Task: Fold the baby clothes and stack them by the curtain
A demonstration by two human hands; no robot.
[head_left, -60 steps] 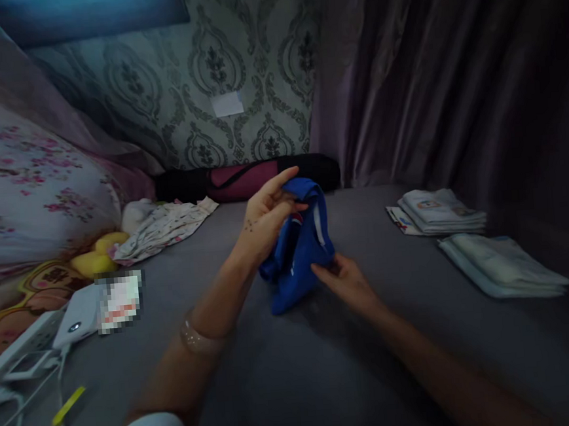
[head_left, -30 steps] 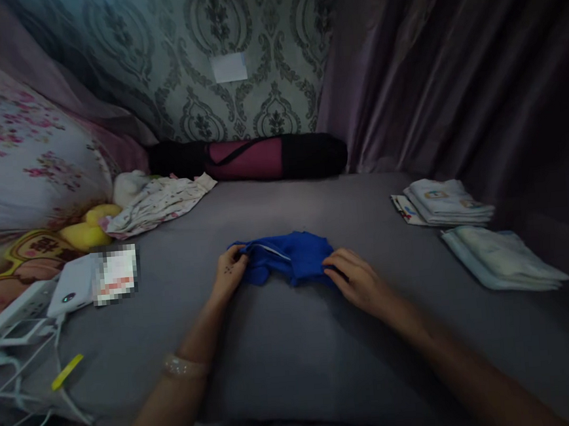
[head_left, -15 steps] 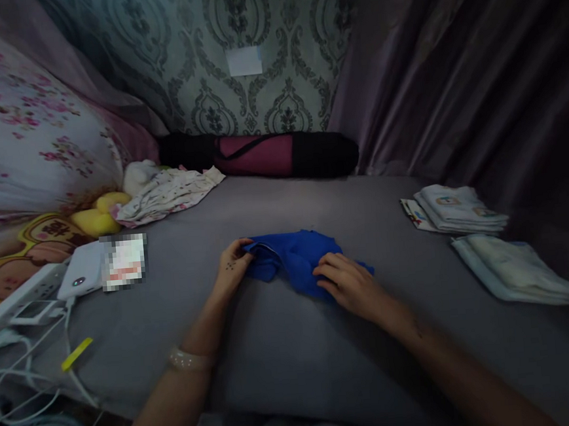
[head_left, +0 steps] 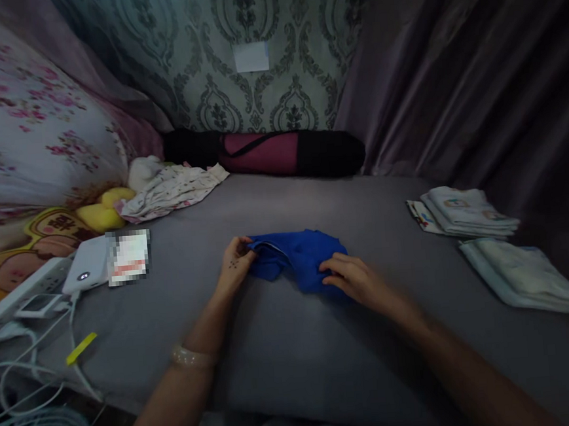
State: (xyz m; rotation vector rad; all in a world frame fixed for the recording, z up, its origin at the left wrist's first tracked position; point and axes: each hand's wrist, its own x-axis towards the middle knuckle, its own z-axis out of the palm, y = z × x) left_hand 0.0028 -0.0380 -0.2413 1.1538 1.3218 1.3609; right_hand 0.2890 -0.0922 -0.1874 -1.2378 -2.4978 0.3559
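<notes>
A rumpled blue garment (head_left: 300, 254) lies on the grey bed sheet (head_left: 295, 350) in front of me; its exact kind I cannot make out. My left hand (head_left: 238, 264) pinches the garment's left end, where a folded edge with a pale line shows. On the lower right part of the cloth, my right hand (head_left: 356, 276) has its fingers bent and closed on the fabric. The right fingertips are partly sunk in the folds. A pale bracelet (head_left: 190, 357) circles my left wrist.
Two stacks of folded clothes, white (head_left: 466, 208) and pale (head_left: 530, 276), lie at right. On the left are a power bank (head_left: 86, 264), a power strip (head_left: 29, 292), cables, and a yellow strip (head_left: 82, 348). A patterned cloth (head_left: 177, 192) and a long black-and-maroon bag (head_left: 260, 152) lie farther back.
The view has shifted slightly. The right end of the blue garment, which stuck out past my right hand, is now drawn in behind it. Both hands keep hold of the cloth.
</notes>
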